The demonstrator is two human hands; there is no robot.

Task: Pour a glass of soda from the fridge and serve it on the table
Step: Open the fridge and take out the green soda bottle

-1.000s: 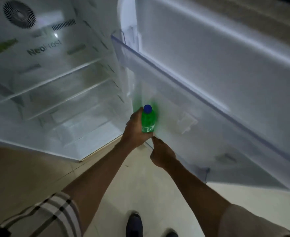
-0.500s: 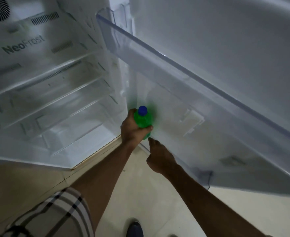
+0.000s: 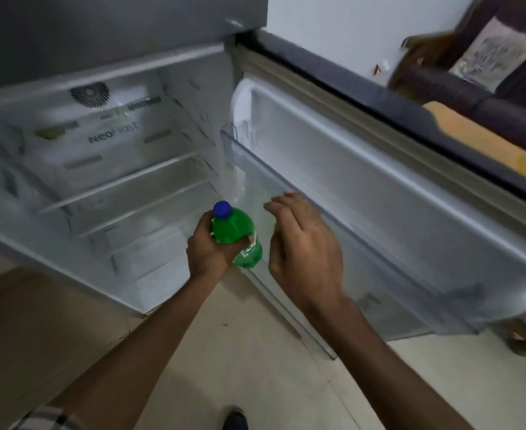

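A green soda bottle [image 3: 235, 232] with a blue cap is held upright in front of the open fridge [image 3: 122, 169], clear of the door shelf. My left hand [image 3: 212, 249] is wrapped around its body from the left. My right hand [image 3: 302, 243] hovers just right of the bottle with fingers spread, its fingertips near the clear rail of the fridge door [image 3: 379, 193]; I cannot tell whether they touch it. It holds nothing. The fridge shelves look bare.
The open door swings out to the right, with a clear upper door bin [image 3: 240, 141]. Beyond the door top, a dark sofa with a cushion [image 3: 491, 51] and an orange surface [image 3: 466, 131]. Pale tiled floor [image 3: 240, 352] lies underfoot; my shoe [image 3: 235, 418] shows below.
My left hand has lifted the bottle up and out of the lower door shelf. My right hand rose and opened beside it. The view tilted up, showing the fridge top and the room.
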